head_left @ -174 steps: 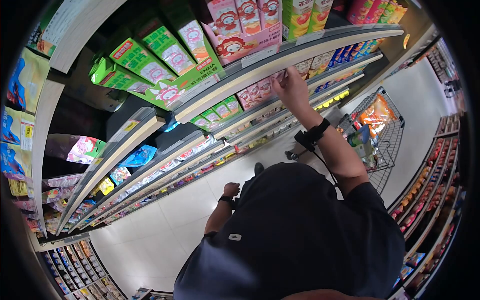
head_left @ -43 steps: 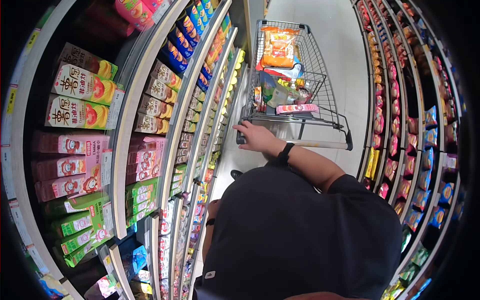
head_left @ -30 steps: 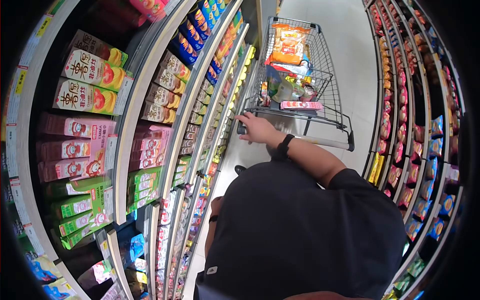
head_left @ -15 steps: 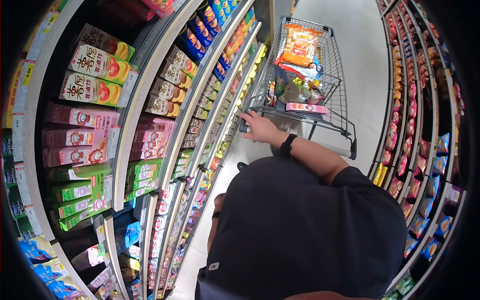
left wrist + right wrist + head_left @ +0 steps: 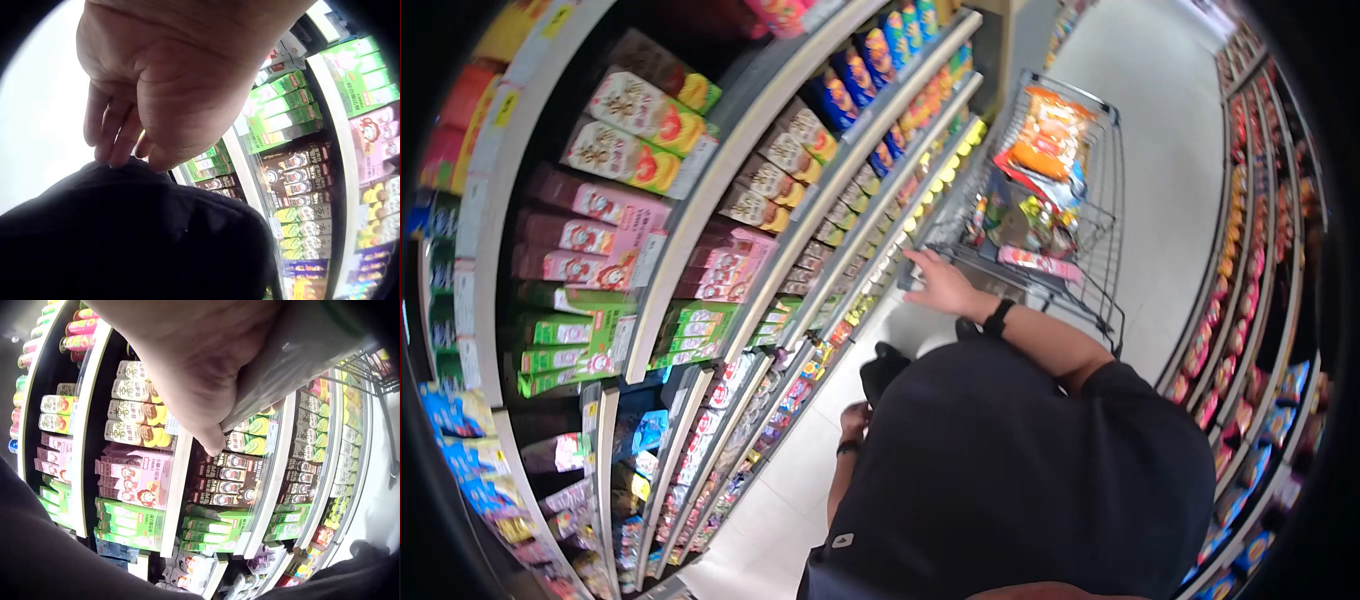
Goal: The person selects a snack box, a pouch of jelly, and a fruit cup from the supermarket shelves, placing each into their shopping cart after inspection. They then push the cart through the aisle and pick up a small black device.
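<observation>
In the head view the right hand is at the left end of the shopping cart's handle. The right wrist view shows that hand curled round the thick grey handle bar, thumb along it. Inside the cart lie an orange bag, a pink box near the handle and several other packs. The left hand hangs low beside the dark shirt; in the left wrist view this hand has loosely bent fingers and holds nothing.
Snack shelves run along the left, with green, pink and white boxes. More shelves of bagged snacks stand at the right. Pale tiled floor stretches ahead between them, and a dark shoe shows below the handle.
The right hand, earlier up at the shelf, is now on the cart handle. Over the last half second the head view has turned, the cart appears farther right, and more of the left hand shows.
</observation>
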`<state>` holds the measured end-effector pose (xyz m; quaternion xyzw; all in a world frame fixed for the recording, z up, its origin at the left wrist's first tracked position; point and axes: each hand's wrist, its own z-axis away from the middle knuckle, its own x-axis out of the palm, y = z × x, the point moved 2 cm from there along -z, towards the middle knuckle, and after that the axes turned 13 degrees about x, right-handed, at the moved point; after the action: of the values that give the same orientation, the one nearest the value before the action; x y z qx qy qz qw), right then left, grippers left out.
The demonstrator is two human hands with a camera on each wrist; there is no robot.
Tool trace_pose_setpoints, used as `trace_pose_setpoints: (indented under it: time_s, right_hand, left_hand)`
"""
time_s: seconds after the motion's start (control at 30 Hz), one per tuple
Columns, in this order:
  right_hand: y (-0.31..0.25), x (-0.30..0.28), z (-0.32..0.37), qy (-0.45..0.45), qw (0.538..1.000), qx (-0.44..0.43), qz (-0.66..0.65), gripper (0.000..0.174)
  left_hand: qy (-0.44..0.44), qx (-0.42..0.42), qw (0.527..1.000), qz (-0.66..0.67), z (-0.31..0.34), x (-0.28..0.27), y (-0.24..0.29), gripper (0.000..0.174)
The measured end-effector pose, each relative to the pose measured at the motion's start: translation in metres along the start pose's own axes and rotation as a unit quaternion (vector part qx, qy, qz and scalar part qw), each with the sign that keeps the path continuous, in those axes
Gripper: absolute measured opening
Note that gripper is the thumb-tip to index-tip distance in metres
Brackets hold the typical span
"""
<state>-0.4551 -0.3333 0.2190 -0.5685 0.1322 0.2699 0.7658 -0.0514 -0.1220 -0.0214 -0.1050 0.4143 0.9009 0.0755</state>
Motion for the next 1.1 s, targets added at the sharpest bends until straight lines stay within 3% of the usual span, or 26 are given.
trace_pose_setpoints:
  time_s: [0.03, 0.07, 0.1, 0.13, 0.17, 0.2, 0.23, 0.27, 0.3, 0.33, 0.37, 0.4, 0.47, 0.5, 0.57, 0.6, 0.63, 0.7, 0.73, 0.77, 0.8, 0.83, 0.9, 0.97, 1.1]
  right_hand:
    - [0.000, 0.000, 0.000, 0.001, 1.000, -0.008, -0.005, 0.081]
    - [0.003, 0.003, 0.000, 0.005, 1.000, -0.006, -0.004, 0.081]
    - [0.006, 0.005, -0.004, 0.014, 1.000, -0.008, -0.003, 0.081]
    - [0.010, 0.007, -0.010, 0.029, 0.999, -0.030, 0.006, 0.082]
    - [0.015, 0.011, -0.013, 0.042, 0.998, -0.046, 0.012, 0.084]
    - [0.016, 0.012, -0.013, 0.046, 0.998, -0.044, 0.019, 0.084]
    - [0.016, 0.012, -0.015, 0.050, 0.998, -0.040, 0.028, 0.085]
    - [0.018, 0.015, -0.018, 0.042, 0.998, -0.025, 0.029, 0.086]
    - [0.014, 0.011, -0.016, 0.038, 0.999, -0.022, 0.020, 0.086]
    - [0.012, 0.010, -0.016, 0.032, 0.999, -0.020, 0.022, 0.086]
    - [0.011, 0.010, -0.018, 0.027, 0.999, -0.018, 0.022, 0.086]
    - [0.013, 0.011, -0.021, 0.016, 1.000, -0.016, 0.013, 0.087]
    - [0.011, 0.011, -0.020, 0.014, 1.000, -0.016, 0.022, 0.087]
    - [0.010, 0.010, -0.020, 0.012, 1.000, -0.008, 0.026, 0.087]
    - [0.006, 0.009, -0.016, 0.017, 0.999, -0.024, 0.040, 0.086]
    - [0.008, 0.009, -0.014, 0.023, 0.999, -0.021, 0.025, 0.084]
    - [0.010, 0.010, -0.013, 0.027, 0.999, -0.020, 0.012, 0.081]
    - [0.021, 0.009, -0.013, 0.040, 0.998, -0.043, -0.011, 0.077]
    - [0.028, 0.007, -0.015, 0.065, 0.996, -0.053, -0.043, 0.073]
    - [0.036, 0.004, -0.020, 0.091, 0.991, -0.062, -0.076, 0.069]
    - [0.042, -0.004, -0.021, 0.121, 0.986, -0.055, -0.098, 0.062]
    - [0.047, -0.017, -0.019, 0.152, 0.980, -0.045, -0.119, 0.056]
    - [0.049, -0.050, -0.013, 0.227, 0.972, -0.039, -0.042, 0.048]
    - [0.058, -0.081, -0.011, 0.326, 0.941, -0.071, 0.048, 0.044]
    - [0.088, -0.131, -0.011, 0.409, 0.903, -0.071, 0.111, 0.046]
  left_hand:
    - [-0.022, 0.162, 0.970, -0.180, 0.005, -0.008, -0.064, 0.025]
    - [-0.035, 0.312, 0.880, -0.356, 0.037, -0.013, -0.115, 0.021]
    - [-0.039, 0.440, 0.734, -0.516, 0.016, 0.001, -0.080, 0.018]
    - [-0.095, 0.462, 0.765, -0.438, 0.026, 0.003, -0.069, 0.022]
    - [-0.088, 0.388, 0.810, -0.431, 0.033, 0.003, -0.070, 0.029]
    - [-0.150, 0.271, 0.805, -0.507, 0.038, 0.000, -0.082, 0.034]
    - [-0.216, 0.206, 0.770, -0.564, 0.035, 0.000, -0.099, 0.036]
    - [-0.104, -0.002, 0.937, -0.335, 0.043, -0.006, -0.108, 0.042]
    - [-0.097, 0.006, 0.940, -0.328, 0.054, -0.017, -0.101, 0.042]
    - [-0.190, 0.038, 0.867, -0.458, 0.062, -0.011, -0.086, 0.044]
    - [-0.275, 0.066, 0.767, -0.576, 0.069, 0.002, -0.042, 0.047]
    - [-0.267, 0.072, 0.771, -0.574, 0.074, -0.001, -0.026, 0.047]
    - [-0.141, 0.017, 0.900, -0.413, 0.082, -0.005, -0.011, 0.046]
    - [-0.136, 0.022, 0.903, -0.407, 0.083, 0.001, 0.006, 0.046]
    - [-0.039, -0.100, 0.967, -0.231, 0.083, 0.009, 0.033, 0.043]
    - [-0.129, 0.022, 0.916, -0.379, -0.001, 0.010, -0.073, 0.042]
    - [-0.148, 0.208, 0.812, -0.524, -0.009, 0.019, -0.074, 0.044]
    - [-0.130, 0.105, 0.960, -0.225, -0.016, 0.014, -0.069, 0.042]
    - [-0.114, 0.101, 0.965, -0.215, 0.007, 0.021, -0.041, 0.042]
    - [-0.015, -0.013, 0.985, -0.170, 0.052, 0.024, 0.062, 0.039]
    - [-0.012, -0.017, 0.990, -0.139, 0.053, 0.022, 0.074, 0.038]
    - [-0.001, -0.026, 0.994, -0.109, 0.039, 0.023, 0.053, 0.039]
    - [0.003, -0.031, 0.995, -0.099, 0.026, 0.022, 0.031, 0.040]
    - [0.006, -0.072, 0.993, -0.095, 0.034, 0.027, 0.031, 0.041]
    - [-0.006, -0.102, 0.988, -0.120, 0.034, 0.038, -0.005, 0.042]
